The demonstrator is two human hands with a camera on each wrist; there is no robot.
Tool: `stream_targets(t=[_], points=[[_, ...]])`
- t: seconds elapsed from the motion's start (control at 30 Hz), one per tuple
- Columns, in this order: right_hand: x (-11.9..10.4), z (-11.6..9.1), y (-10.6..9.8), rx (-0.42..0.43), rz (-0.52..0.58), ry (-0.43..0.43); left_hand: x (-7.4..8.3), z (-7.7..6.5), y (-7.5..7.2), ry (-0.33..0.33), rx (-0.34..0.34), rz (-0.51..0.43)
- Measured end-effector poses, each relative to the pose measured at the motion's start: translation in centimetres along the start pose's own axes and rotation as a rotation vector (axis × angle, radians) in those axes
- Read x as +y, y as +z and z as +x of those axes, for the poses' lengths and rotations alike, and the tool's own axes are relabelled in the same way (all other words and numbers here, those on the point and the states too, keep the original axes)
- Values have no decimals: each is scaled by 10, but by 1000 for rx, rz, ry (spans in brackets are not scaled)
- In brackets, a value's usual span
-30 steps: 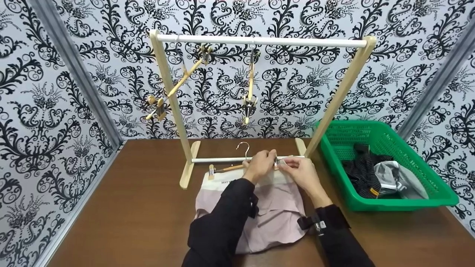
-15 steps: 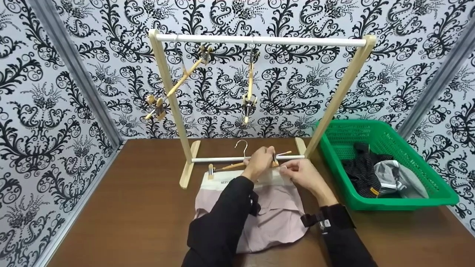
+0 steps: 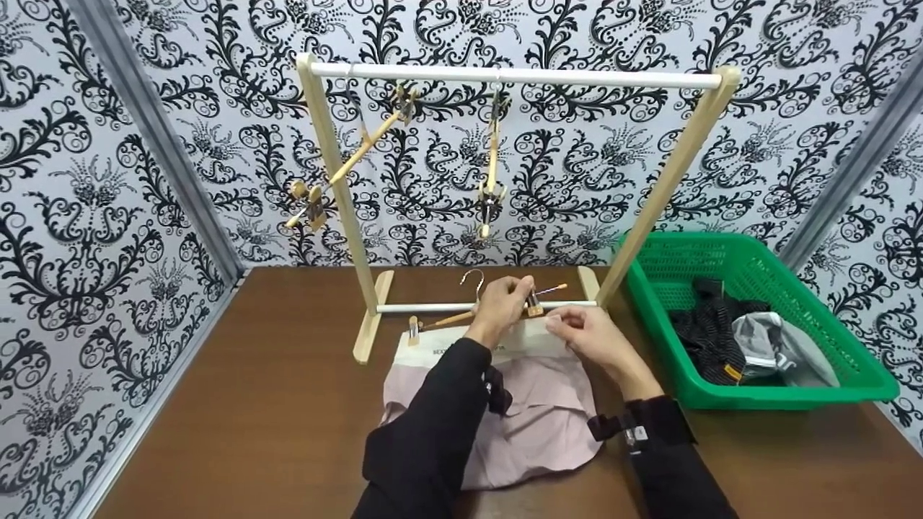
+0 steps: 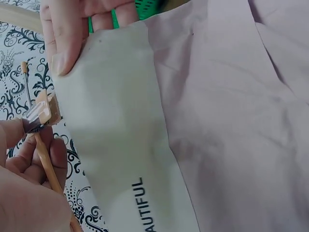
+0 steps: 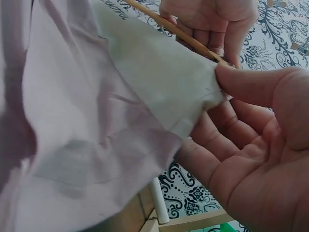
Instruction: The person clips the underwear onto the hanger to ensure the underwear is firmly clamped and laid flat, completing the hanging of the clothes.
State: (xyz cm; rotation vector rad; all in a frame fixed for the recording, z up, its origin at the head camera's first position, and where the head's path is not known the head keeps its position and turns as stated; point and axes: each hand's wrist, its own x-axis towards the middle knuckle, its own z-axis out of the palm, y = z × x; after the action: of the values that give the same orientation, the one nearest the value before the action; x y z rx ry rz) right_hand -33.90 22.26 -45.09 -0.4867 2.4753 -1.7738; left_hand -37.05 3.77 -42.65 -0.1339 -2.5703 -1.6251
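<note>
A pink garment (image 3: 548, 386) with a cream waistband (image 4: 111, 96) lettered in black lies on the table. Along the waistband's far edge runs a wooden clip hanger (image 3: 453, 318), its metal hook (image 3: 473, 280) up. The hanger's left clip (image 3: 413, 330) sits on the waistband's left corner. My left hand (image 3: 500, 306) pinches the hanger's right clip (image 4: 43, 113), which stands just off the cloth's edge in the left wrist view. My right hand (image 3: 595, 342) pinches the waistband's right corner between thumb and fingers, seen closely in the right wrist view.
A wooden rack (image 3: 670, 180) with a white top rail (image 3: 606, 77) stands behind the garment. Two bare clip hangers hang there, one at left (image 3: 360, 155) and one mid-rail (image 3: 492, 166). At right, a green basket (image 3: 779, 395) holds dark striped and grey clothes.
The right clip has come away from the waistband corner, lifted in my left hand, and the hanger's right end now shows. My right hand keeps hold of the corner, slightly lower.
</note>
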Motion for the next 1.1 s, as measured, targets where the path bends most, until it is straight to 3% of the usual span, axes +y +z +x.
stream_targets(t=[0.33, 0.67, 0.9, 1.0, 1.1], points=[[5, 6, 4, 190, 89, 39, -3, -3, 4, 19, -7, 9], [5, 7, 4, 250, 112, 105, -7, -5, 9, 40, -53, 46], [0, 2, -4, 197, 8, 85, -10, -10, 12, 85, -38, 82], [-5, -1, -10, 173, -118, 39, -12, -11, 14, 98, -23, 88], [-11, -4, -16, 202, -249, 12, -14, -11, 14, 113, -22, 91]])
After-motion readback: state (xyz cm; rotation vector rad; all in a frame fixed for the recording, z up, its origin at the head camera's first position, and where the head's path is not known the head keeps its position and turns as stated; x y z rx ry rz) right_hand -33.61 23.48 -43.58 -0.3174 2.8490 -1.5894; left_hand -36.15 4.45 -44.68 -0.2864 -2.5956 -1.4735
